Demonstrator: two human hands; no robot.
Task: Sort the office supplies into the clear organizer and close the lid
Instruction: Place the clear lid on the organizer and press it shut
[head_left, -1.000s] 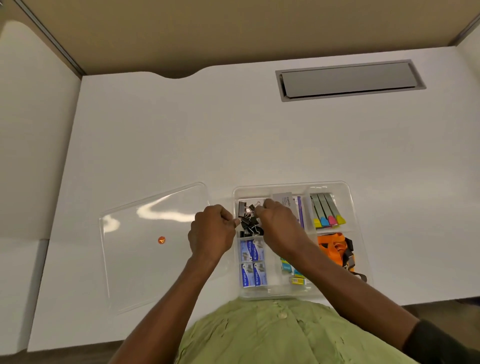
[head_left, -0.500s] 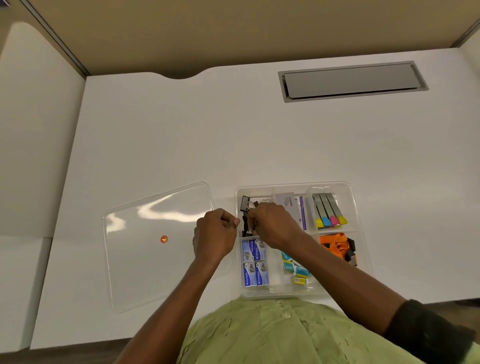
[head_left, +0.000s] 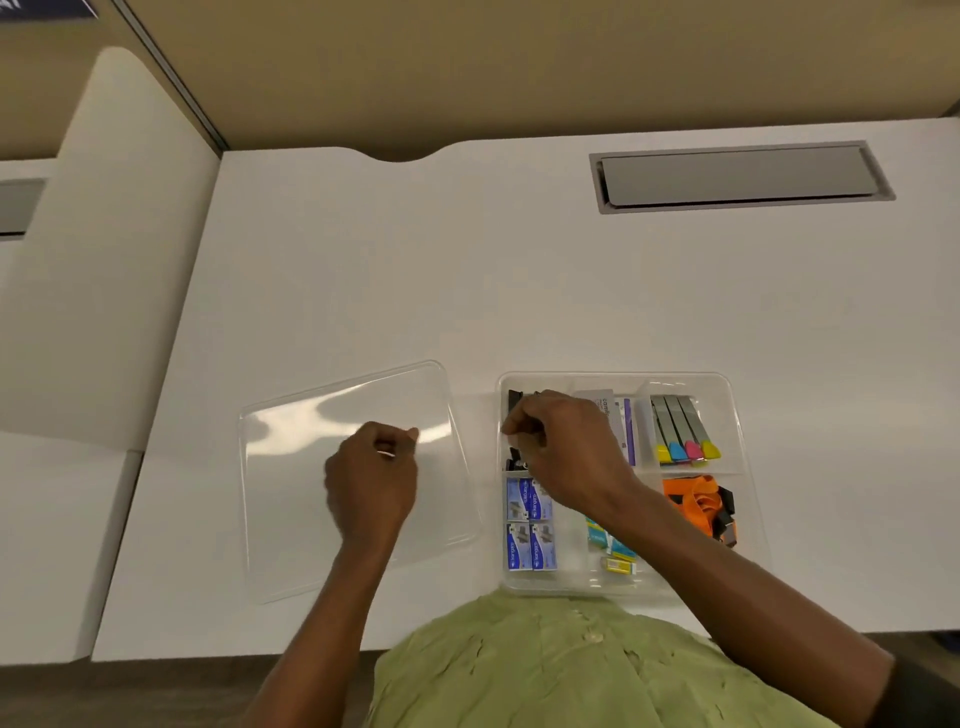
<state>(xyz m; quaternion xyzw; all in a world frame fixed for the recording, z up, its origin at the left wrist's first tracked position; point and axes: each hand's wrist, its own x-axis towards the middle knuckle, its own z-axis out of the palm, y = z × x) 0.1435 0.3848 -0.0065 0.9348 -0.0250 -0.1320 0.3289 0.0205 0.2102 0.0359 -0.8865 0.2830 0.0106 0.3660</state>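
Observation:
The clear organizer (head_left: 613, 375) lies on the white desk, near the front edge. Its clear lid (head_left: 291, 519) lies flat on the desk to its left. My right hand (head_left: 566, 447) is in the organizer's back-left compartment, fingertips pinched on a black binder clip (head_left: 515, 401); most of the clips are hidden under it. My left hand (head_left: 371, 483) is curled in a loose fist over the lid and holds nothing I can see. Other compartments hold blue staple boxes (head_left: 530, 525), highlighters (head_left: 680, 428), a white-and-purple pack (head_left: 621, 421), an orange item (head_left: 693, 501) and small coloured boxes (head_left: 613, 551).
A grey cable hatch (head_left: 737, 176) is set into the desk at the back right. A white partition panel (head_left: 104, 260) stands along the desk's left side. The tan wall runs behind, above a notch in the desk's back edge.
My left hand has moved left, away from the organizer's edge, and now sits over the lid, covering its orange sticker. My right hand stays at the binder clips.

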